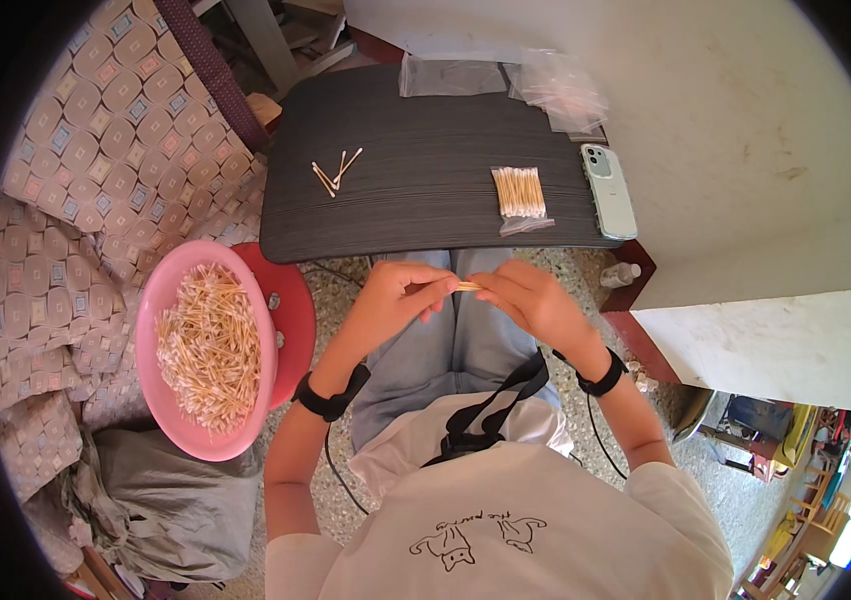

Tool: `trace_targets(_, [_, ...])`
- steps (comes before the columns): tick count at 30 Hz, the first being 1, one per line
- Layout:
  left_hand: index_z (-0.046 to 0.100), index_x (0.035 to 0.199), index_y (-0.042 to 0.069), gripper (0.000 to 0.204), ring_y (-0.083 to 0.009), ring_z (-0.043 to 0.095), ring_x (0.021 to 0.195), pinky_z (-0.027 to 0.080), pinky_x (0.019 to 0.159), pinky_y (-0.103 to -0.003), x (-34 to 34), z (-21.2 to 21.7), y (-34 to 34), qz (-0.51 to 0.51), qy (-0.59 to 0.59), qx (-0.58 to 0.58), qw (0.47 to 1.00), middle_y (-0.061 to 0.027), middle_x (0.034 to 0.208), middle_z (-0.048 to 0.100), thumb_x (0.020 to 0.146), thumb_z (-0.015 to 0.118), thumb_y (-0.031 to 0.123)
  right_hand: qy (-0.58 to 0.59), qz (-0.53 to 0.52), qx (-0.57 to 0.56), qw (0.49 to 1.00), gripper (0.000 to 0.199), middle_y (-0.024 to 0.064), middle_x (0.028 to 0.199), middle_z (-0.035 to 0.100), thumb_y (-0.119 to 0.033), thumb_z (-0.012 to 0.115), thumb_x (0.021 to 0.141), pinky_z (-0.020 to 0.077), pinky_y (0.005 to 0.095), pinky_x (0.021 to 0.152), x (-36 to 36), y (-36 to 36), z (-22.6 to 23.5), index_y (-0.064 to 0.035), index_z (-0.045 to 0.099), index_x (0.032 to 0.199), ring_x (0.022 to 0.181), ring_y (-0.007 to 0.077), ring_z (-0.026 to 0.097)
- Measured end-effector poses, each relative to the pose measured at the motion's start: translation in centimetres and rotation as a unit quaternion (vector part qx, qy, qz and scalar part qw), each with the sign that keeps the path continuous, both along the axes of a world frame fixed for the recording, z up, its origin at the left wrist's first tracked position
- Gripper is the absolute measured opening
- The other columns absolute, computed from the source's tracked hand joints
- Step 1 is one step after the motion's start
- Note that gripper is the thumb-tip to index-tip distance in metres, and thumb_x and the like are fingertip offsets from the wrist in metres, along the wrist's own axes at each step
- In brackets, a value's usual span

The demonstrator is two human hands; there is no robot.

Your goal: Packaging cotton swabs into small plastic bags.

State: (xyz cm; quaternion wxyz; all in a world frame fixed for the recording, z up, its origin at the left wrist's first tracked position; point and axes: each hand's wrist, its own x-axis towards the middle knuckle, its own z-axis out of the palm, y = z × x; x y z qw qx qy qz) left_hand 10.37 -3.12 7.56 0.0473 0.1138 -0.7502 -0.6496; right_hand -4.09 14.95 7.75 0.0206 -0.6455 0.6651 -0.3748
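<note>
Over my lap, just off the near edge of the black table [395, 130], both hands meet around a few cotton swabs [467, 287]. My left hand [410, 292] pinches one end of the swabs between thumb and fingers. The other end is gripped by my right hand [525, 295], whose fingers cover the tips. A clear bag filled with cotton swabs [518, 193] lies on the table's right side. Several loose swabs [335, 175] lie crossed on its left side. To my left, a pink basin [150, 345] holds a large heap of cotton swabs [207, 350].
The basin rests on a red stool [290, 320]. Empty clear plastic bags [560, 90] lie along the table's far edge. A pale green phone [608, 192] lies at its right edge, near the wall [725, 130]. A small bottle [620, 274] stands below. Patterned fabric [135, 100] covers the left.
</note>
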Motion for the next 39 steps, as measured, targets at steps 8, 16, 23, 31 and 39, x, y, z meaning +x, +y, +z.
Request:
trace_targets(8, [0.071,0.103,0.002,0.017,-0.0134,0.056,0.055,0.044,0.051,-0.026,-0.8,-0.6,1.2,-0.014,0.11,-0.169,0.979,-0.0059,0.069,0.061,0.09,0.066,0.013,-0.085,-0.024,-0.004,0.996,0.013,0.0124,0.079,0.062,-0.006,0.068,0.085,0.0475,0.0364,0.062,-0.5,0.6,-1.0,0.0006,0.067,0.096,0.071,0.0285,0.059])
trace_targets(16, [0.073,0.099,0.004,0.017,-0.0134,0.056,0.054,0.042,0.05,-0.026,-2.0,-1.4,1.6,-0.046,0.083,-0.159,0.983,-0.0049,0.066,0.06,0.089,0.067,0.016,-0.219,-0.047,0.114,0.968,0.017,0.0115,0.081,0.063,-0.006,0.069,0.084,0.0477,0.0355,0.062,-0.4,2.2,-0.8,-0.0004,0.068,0.1,0.071,0.0267,0.06])
trace_targets(23, [0.074,0.092,0.002,0.017,-0.0082,0.056,0.053,0.042,0.049,-0.024,-5.6,-3.9,1.9,-0.069,0.024,-0.037,0.997,-0.0033,0.064,0.061,0.089,0.068,0.017,0.019,-0.111,0.013,0.994,0.018,0.0133,0.08,0.062,-0.006,0.068,0.083,0.0497,0.0384,0.063,-1.5,3.9,-4.9,0.0,0.066,0.1,0.073,0.03,0.061])
trace_targets(31, [0.071,0.102,0.004,0.019,-0.0138,0.061,0.073,0.048,0.063,-0.028,-9.7,-6.0,3.8,0.112,0.218,-0.151,0.958,-0.0058,0.085,0.063,0.086,0.07,0.014,0.001,-0.215,-0.044,0.976,0.012,0.0173,0.079,0.064,-0.006,0.064,0.087,0.05,0.0414,0.062,-3.7,4.1,-6.0,0.0012,0.066,0.096,0.072,0.0346,0.062])
trace_targets(39, [0.067,0.085,0.006,0.01,-0.0208,0.059,0.086,0.05,0.07,-0.035,-11.9,-6.8,4.5,0.167,0.139,-0.379,0.9,-0.0016,0.09,0.061,0.081,0.073,0.014,-0.092,-0.306,-0.01,0.948,0.014,0.0218,0.075,0.062,-0.008,0.062,0.091,0.0476,0.0398,0.059,-4.0,3.6,-7.4,0.0048,0.066,0.094,0.065,0.0375,0.061])
